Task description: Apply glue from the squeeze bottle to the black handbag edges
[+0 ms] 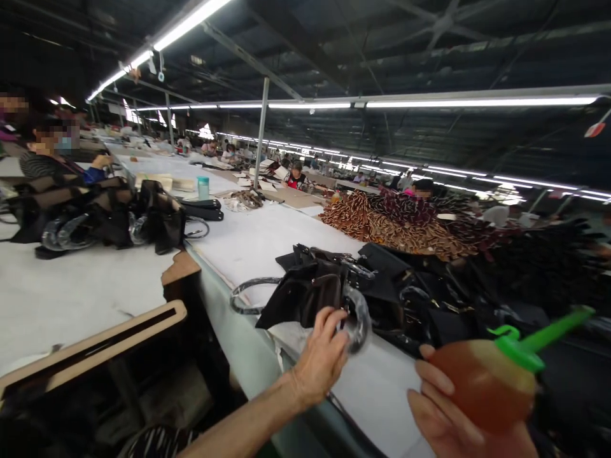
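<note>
The left hand [322, 356], fingers half curled, is at the plastic-wrapped handle [361, 318] of a black bag [298, 296] by the table [248, 235]'s near edge; whether it grips, I cannot tell. The right hand [446, 407] is wrapped around a bottle [482, 381], above the surface.

No text, brand or number is showing readably. Squeeze bottle [482, 388] is carrying no readable label; black bags [305, 292] are showing no readable mark; red-white hanging piece [595, 129] is looking too blurred for reading.
</note>
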### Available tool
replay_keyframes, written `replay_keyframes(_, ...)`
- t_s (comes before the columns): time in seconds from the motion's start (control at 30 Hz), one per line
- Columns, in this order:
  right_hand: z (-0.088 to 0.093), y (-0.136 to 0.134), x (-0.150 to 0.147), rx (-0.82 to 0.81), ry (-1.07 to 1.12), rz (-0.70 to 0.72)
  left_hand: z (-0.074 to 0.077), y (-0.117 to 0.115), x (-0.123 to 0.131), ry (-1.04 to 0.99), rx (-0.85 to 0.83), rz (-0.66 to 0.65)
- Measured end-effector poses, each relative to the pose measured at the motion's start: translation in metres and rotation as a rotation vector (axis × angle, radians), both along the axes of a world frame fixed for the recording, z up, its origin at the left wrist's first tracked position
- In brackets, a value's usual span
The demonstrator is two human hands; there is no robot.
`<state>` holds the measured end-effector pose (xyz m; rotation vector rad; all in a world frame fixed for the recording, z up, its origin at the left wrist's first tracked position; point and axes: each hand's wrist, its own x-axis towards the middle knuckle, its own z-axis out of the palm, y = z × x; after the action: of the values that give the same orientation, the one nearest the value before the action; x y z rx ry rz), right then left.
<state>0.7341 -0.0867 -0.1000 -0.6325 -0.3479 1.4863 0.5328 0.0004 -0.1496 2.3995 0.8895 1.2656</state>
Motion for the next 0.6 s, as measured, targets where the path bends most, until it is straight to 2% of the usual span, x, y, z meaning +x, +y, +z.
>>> replay_keyframes(0.03,0.001,0.002,-0.003,-0.013,0.010,-0.005,-0.015,-0.005,0.002,0.084,-0.002,-0.023)
replay_keyframes(0.1,0.002,0.005,-0.008,-0.017,0.032,-0.005,-0.032,-0.015,0.007,0.175,0.012,-0.043)
replay_keyframes(0.3,0.010,0.012,-0.018,0.093,0.066,0.049,-0.047,-0.031,0.014,0.199,-0.055,-0.031)
replay_keyframes(0.43,0.011,0.017,-0.025,0.151,0.088,0.065,-0.042,-0.023,0.006,0.145,-0.052,-0.028)
replay_keyframes(0.53,0.008,0.016,-0.027,0.170,0.055,0.077,-0.030,-0.015,-0.005,0.064,0.058,-0.024)
replay_keyframes(0.6,0.007,0.013,-0.026,0.193,0.046,0.102,-0.027,-0.013,-0.012,0.027,0.144,-0.030)
